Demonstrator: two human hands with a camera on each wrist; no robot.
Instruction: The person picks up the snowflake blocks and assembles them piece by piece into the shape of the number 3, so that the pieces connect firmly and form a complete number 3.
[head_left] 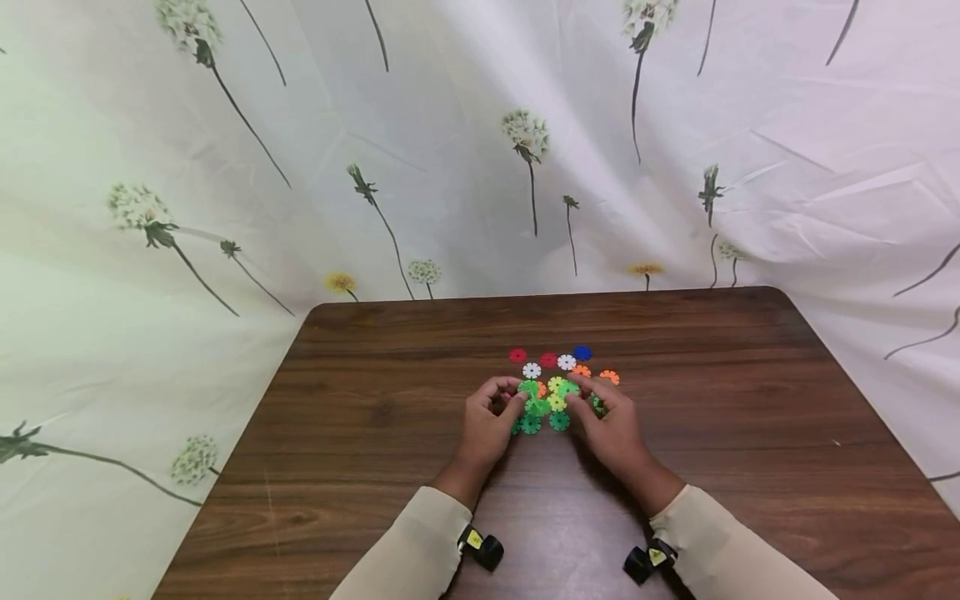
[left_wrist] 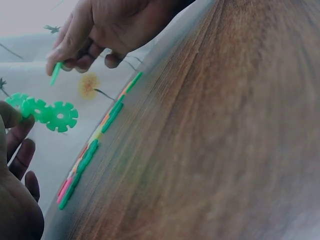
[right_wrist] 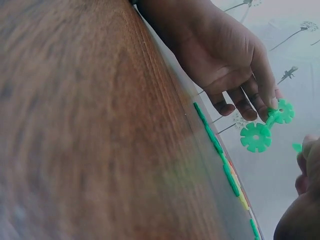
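Observation:
My left hand (head_left: 489,423) pinches a small joined chain of bright green notched discs (left_wrist: 61,116) between thumb and fingertips. In the right wrist view this chain (right_wrist: 256,137) hangs in the air, one disc turned edge-on between others. My right hand (head_left: 611,423) pinches a single green notched disc (head_left: 568,389) by its rim; the left wrist view shows this disc (left_wrist: 56,73) edge-on, apart from the chain. Both hands are raised over loose discs lying flat on the table, among them dark green (head_left: 559,421) and yellow (head_left: 557,402) ones. My hands partly cover some of these.
Beyond my hands lie red (head_left: 517,355), white (head_left: 532,371), blue (head_left: 582,353) and orange (head_left: 610,377) discs. The brown wooden table (head_left: 360,467) reaches back to a hanging cloth (head_left: 450,167) printed with dandelions. Each wrist wears a black camera (head_left: 491,552).

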